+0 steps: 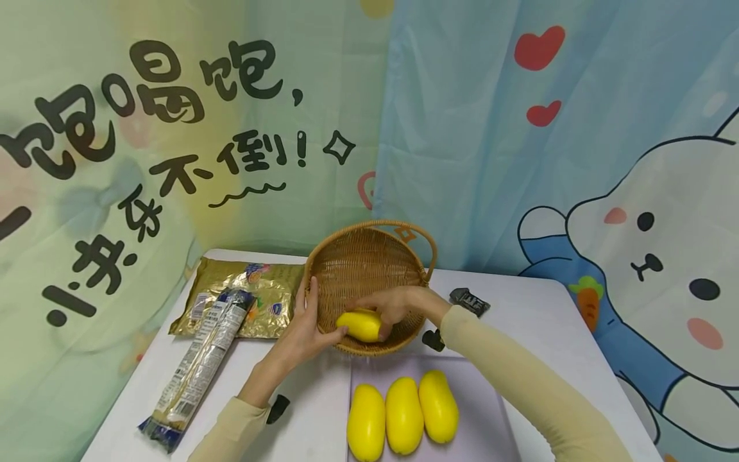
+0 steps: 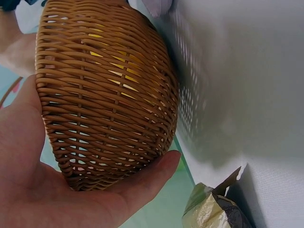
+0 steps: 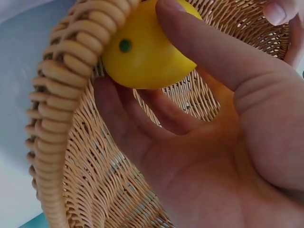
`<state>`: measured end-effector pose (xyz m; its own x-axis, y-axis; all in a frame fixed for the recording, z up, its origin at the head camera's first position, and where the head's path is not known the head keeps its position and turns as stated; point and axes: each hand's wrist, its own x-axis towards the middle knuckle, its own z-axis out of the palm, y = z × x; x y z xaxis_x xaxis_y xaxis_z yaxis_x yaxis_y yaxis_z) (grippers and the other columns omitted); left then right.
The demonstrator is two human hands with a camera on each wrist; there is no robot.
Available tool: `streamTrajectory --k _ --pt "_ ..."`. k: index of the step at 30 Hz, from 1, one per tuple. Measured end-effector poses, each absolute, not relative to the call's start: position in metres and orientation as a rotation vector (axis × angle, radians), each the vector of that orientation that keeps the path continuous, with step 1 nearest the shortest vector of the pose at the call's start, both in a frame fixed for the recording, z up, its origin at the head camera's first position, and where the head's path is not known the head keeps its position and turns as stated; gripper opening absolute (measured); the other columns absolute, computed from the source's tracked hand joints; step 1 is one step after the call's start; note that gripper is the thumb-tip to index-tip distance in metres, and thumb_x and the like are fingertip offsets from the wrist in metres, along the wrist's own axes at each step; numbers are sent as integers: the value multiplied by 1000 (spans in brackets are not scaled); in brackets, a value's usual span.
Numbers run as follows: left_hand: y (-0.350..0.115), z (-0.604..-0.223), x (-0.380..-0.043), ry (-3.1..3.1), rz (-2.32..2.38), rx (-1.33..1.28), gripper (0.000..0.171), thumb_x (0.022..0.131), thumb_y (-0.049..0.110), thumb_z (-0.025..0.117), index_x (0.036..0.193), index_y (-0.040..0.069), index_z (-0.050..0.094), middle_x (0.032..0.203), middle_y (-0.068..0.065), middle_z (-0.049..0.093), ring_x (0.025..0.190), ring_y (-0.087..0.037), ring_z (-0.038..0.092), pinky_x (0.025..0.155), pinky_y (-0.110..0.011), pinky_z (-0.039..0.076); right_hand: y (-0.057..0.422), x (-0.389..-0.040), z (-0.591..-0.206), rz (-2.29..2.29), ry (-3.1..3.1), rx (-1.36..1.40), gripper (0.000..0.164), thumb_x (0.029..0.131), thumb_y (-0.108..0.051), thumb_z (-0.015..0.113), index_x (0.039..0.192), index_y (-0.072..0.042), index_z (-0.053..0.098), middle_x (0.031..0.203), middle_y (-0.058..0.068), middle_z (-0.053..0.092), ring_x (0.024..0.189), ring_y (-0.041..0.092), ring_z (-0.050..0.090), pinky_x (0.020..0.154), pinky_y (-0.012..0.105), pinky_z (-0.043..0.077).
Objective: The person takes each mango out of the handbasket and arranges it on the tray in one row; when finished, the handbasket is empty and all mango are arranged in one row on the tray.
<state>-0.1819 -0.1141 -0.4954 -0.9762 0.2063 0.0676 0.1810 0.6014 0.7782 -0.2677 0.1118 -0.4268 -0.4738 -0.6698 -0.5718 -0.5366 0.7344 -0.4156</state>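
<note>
A round wicker basket (image 1: 369, 256) stands tilted with its mouth toward me. My left hand (image 1: 306, 330) grips its left side, thumb at the front rim; in the left wrist view that hand (image 2: 61, 190) cups the woven outside (image 2: 109, 95). Inside the basket's near edge lies a smooth yellow oblong fruit (image 1: 360, 325). My right hand (image 1: 395, 308) reaches in over it and holds it. In the right wrist view, the thumb lies across the fruit (image 3: 147, 57) and the fingers curl beneath, close to the rim; a green stem spot shows at its end.
Three more yellow fruits (image 1: 404, 415) lie side by side on a pale purple mat (image 1: 485, 410) in front. Left of the basket are a gold packet (image 1: 277, 289) and a long silver-and-blue packet (image 1: 199, 366). A small black packet (image 1: 469, 301) lies right of it.
</note>
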Motion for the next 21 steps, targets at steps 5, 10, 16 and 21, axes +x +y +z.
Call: streamTrajectory --k 5,10,16,21 --pt "-113 -496 -182 2785 1371 360 120 88 44 78 163 16 -12 169 -12 -19 107 -42 66 72 -34 56 118 -268 -421 -242 2191 -930 89 88 -12 79 162 -23 30 165 4 33 151 25 31 123 47 26" --pt "-112 -498 -183 2781 1378 353 121 87 45 78 163 16 -12 169 -15 -18 105 -42 66 73 -37 56 126 -267 -406 -286 2231 -937 88 87 -12 80 161 -21 33 164 5 35 148 27 36 119 48 33" --pt "-113 -498 -183 2777 1352 349 122 87 45 78 163 15 -13 168 -19 -18 75 -23 66 66 -31 52 142 -261 -379 -379 2308 -958 87 87 -13 81 160 -19 34 155 10 47 135 31 51 108 48 45" --pt "-113 -496 -183 2784 1368 350 122 87 43 79 163 13 -12 168 -20 -16 76 -23 66 68 -34 53 161 -257 -355 -459 2368 -953 86 88 -17 80 160 -21 32 145 10 54 118 28 59 97 42 50"
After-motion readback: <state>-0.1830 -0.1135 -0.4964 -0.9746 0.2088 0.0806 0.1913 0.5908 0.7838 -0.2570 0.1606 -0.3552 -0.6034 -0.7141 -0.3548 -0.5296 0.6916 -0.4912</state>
